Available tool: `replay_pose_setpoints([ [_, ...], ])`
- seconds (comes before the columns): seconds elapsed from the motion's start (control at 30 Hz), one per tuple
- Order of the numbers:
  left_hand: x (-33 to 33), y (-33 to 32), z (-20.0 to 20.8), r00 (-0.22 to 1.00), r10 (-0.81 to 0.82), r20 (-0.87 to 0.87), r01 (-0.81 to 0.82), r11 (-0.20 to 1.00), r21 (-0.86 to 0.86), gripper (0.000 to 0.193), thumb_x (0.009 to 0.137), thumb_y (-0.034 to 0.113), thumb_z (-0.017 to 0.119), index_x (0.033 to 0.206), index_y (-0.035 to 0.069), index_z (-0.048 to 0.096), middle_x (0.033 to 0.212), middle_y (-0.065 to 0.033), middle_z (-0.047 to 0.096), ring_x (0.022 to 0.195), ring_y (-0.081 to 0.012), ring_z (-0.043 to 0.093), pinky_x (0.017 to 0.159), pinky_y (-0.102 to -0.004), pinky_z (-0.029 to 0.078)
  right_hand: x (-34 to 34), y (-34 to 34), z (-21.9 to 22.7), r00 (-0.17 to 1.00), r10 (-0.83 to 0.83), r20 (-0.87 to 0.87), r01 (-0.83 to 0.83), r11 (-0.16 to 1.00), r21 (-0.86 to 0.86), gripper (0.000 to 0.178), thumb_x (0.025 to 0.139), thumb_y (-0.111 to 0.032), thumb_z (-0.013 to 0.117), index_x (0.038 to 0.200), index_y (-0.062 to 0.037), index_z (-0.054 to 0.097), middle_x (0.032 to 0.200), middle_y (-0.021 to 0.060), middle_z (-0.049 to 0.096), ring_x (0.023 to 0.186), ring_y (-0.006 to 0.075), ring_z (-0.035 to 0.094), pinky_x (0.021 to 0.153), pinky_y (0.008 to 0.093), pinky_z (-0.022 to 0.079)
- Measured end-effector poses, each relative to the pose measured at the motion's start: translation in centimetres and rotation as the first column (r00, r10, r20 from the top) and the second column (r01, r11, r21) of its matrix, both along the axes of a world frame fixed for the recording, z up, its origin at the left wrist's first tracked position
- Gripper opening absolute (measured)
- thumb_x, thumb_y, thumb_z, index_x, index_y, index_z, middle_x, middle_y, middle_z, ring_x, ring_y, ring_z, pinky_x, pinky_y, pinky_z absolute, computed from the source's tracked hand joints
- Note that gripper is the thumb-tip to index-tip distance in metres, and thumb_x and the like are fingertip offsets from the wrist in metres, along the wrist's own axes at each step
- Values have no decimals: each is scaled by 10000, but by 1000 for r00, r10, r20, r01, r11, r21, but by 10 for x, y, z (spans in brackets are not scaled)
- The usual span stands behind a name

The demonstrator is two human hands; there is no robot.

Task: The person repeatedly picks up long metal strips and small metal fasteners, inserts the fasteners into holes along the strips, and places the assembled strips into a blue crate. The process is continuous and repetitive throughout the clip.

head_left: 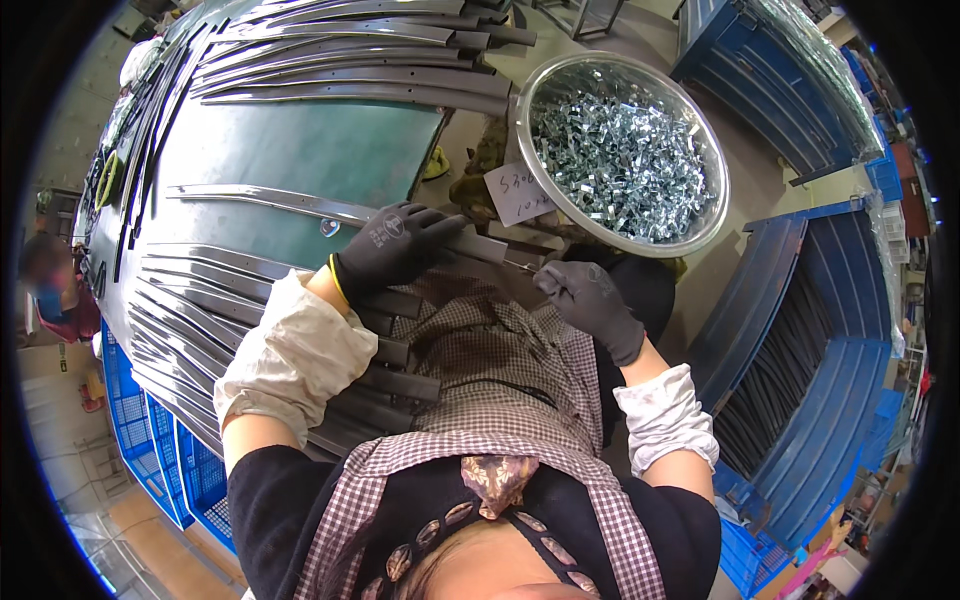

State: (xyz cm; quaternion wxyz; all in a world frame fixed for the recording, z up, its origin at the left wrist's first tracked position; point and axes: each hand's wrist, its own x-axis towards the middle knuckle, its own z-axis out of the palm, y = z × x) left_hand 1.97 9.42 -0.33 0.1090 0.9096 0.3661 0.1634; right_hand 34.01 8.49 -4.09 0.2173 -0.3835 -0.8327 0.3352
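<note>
A long, narrow dark strip [275, 198] lies slantwise over the green tabletop, its near end projecting past the table edge toward my lap. My left hand [400, 245], in a dark glove, is closed around this strip close to that end. At the strip's tip, my gloved right hand [592, 300] pinches a small shiny metal clip [522, 266]; whether it is seated on the strip I cannot tell. Beyond the right hand stands a big round basin [722, 165] heaped with small silvery metal clips [625, 160]. A handwritten card [512, 195] leans by the basin.
More dark strips [350, 60] lie across the far side of the green table [320, 140]; others [200, 285] are stacked nearer, beside my left arm. Blue metal bins [840, 290] line the right, one full of dark strips. Blue plastic crates [165, 450] and another person [65, 290] are at left.
</note>
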Motion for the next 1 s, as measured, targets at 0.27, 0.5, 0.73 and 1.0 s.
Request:
replay_pose_setpoints([
  [0.27,-3,-7,7,998,12,-67,-15,999,-45,454,840,178,714,1262,51,604,980,-111,677,878,-327,647,775,-420,530,-31,-6,25,984,4,180,-62,945,321,133,900,-213,649,867,-88,618,812,129,683,730,317,683,630,419,540],
  [0.5,-4,-7,10,994,9,-111,-21,994,-109,460,845,165,671,1292,80,605,1065,-164,656,911,-354,656,753,-452,545,7,9,18,993,-81,85,52,954,297,201,911,-260,667,827,-83,623,743,123,648,692,320,665,611,417,523],
  [0.73,-1,-49,41,1000,-3,-10,0,947,-322,478,859,287,710,1280,77,626,1028,-191,668,810,-391,674,685,-433,559,47,75,17,934,-354,48,338,918,206,258,903,-316,689,877,-61,662,785,164,672,722,343,673,638,428,507],
  [1.0,-47,-56,91,982,-65,178,170,721,-672,484,849,289,788,1248,52,651,1059,-186,693,1009,-353,665,884,-405,531,55,142,-6,702,-570,427,401,812,424,630,876,-512,684,1335,-97,565,1311,195,592,1069,380,659,869,470,548],
])
